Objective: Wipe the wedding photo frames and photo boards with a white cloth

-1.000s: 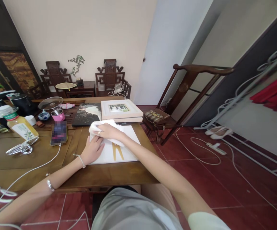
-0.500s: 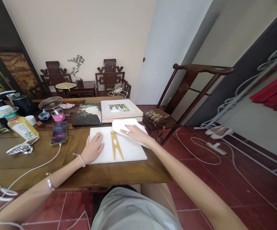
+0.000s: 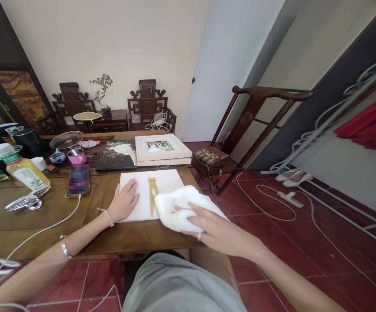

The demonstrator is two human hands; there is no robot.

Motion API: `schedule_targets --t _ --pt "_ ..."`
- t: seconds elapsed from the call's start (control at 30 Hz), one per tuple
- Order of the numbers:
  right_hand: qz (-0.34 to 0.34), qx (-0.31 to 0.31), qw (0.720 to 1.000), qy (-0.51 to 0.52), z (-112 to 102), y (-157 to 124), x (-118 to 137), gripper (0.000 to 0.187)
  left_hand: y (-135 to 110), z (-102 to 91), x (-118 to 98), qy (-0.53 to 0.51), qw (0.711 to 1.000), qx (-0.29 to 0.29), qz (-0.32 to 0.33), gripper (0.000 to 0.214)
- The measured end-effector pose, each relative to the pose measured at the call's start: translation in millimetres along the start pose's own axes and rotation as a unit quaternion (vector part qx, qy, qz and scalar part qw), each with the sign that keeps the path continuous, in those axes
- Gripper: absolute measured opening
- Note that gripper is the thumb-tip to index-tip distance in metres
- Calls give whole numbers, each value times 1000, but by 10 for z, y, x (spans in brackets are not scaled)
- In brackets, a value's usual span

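A white flat board (image 3: 167, 177) lies at the table's near edge, with a yellow two-legged shape (image 3: 152, 190) topped by a small animal-like head on its face. My left hand (image 3: 125, 201) rests flat on the board's left side, fingers stretched out. Bunched in my right hand (image 3: 207, 223) is a white cloth (image 3: 181, 201), held over the board's near right corner. The cloth covers that corner and the right leg of the yellow shape.
Behind the board are framed pictures (image 3: 163, 161) and a dark photo panel (image 3: 115, 161). To the left lie a phone (image 3: 78, 180) on a cable, a silver clip-like object (image 3: 28, 201), an oil-coloured bottle (image 3: 28, 169) and a pink cup (image 3: 76, 157). A wooden chair (image 3: 249, 112) stands right.
My right hand has drawn the cloth from the board's far right corner toward me, to the near right corner. My left hand stays in place on the board.
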State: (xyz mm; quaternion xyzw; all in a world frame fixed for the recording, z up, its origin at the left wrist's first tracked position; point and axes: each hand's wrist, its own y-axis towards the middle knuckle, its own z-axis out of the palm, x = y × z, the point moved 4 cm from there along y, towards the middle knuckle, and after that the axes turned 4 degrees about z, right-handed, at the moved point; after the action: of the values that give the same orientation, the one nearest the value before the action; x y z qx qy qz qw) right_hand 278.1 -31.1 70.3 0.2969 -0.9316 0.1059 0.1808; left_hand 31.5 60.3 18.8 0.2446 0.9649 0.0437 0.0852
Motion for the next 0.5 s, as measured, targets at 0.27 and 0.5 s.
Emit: schedule_targets --t 0.27,0.5 --pt "44 -133 990 -8 -151 982 -437 31 -1 21 19 -7 1000 -8 11 48" --pt "15 -160 986 -46 4 1483 -173 22 1 36 37 -31 999 -13 1 49"
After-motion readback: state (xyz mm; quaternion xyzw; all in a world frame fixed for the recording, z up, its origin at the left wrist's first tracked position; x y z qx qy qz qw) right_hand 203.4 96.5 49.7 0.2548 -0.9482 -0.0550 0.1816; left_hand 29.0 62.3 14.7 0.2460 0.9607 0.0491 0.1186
